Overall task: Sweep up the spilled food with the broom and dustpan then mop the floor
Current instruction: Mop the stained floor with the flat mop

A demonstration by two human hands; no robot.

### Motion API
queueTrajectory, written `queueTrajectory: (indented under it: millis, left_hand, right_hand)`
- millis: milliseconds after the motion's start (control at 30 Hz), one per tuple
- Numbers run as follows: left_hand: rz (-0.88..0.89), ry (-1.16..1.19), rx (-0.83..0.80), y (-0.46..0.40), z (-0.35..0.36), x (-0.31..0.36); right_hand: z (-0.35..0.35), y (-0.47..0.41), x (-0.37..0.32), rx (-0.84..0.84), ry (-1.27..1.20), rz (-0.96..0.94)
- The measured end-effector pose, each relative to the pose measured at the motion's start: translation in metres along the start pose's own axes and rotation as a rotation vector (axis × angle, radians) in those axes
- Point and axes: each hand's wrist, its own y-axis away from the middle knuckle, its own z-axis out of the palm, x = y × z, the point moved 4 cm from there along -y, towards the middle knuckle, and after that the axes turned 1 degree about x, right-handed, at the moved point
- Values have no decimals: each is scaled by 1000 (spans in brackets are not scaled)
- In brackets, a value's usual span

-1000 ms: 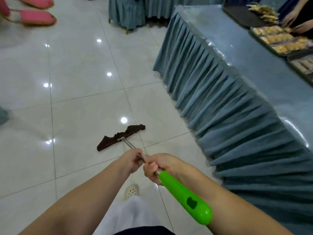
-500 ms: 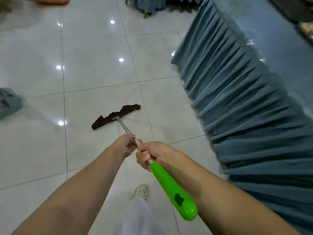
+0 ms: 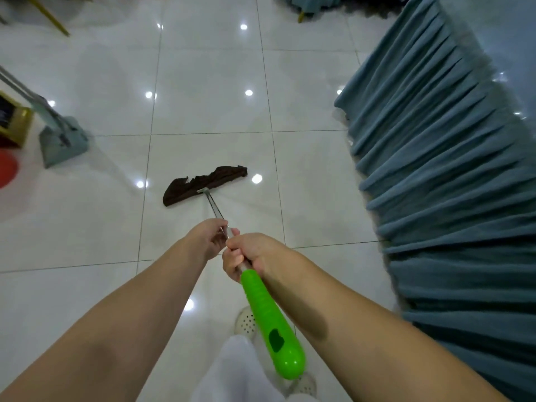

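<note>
**Mop head ahead and slightly left, shaft running straight back to both hands**

The white tiled floor fills the view, with the pleated blue table skirt along the right side. At the far left a grey-green dustpan stands on the tiles, well apart from the work. The mop lies ahead of the person: its dark brown cloth head is flat on the floor, long axis running left-low to right-high, crosswise to the metal shaft, which slopes back toward the body. The left hand is the nearer to the head, fingers curled round the bare shaft; the right hand touches it from behind, wrapped round the shaft just above the green grip. No spilled food shows, so the mopping stage seems under way

Against half a second ago, the view has tipped down and the dustpan shows more fully, while the mop head sits at much the same angle
</note>
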Motion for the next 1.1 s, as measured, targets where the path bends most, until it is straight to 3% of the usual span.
queueTrajectory:
  millis: [233, 500, 867, 1100]
  left_hand:
    - [34, 50, 51, 31, 14, -73]
    - [56, -52, -29, 84, 73, -184]
    - [-108, -57, -167, 143, 154, -319]
    - [-236, 132, -224, 162, 187, -367]
  right_hand:
    - [-63, 31, 35, -12, 7, 18]
    - [-185, 97, 77, -83, -79, 84]
    - [-310, 191, 122, 71, -321, 32]
    - [-345, 240, 138, 26, -232, 111]
